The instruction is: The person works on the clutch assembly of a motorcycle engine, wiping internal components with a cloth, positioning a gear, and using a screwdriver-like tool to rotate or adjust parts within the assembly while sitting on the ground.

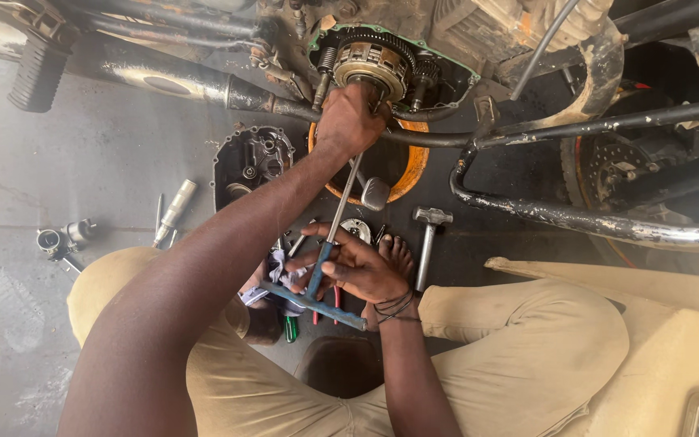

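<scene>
My left hand [351, 120] reaches up and grips the upper shaft of a long T-handle wrench [341, 212] where it meets the exposed clutch assembly [374, 65] of a motorcycle engine. My right hand [355, 265] is closed round the blue lower part of the wrench, just above its crossbar handle [309, 301]. The wrench runs slanting from the clutch down toward my lap. I sit on the floor in tan trousers, with a bare foot [396, 255] showing behind my right hand.
A removed engine cover [252, 162] lies on the floor left of an orange drain pan [411, 166]. A hammer [428, 239], a socket extension [173, 209], small parts [62, 239] and screwdrivers lie about. An exhaust pipe [163, 77] and chrome guard bar [592, 220] cross the view.
</scene>
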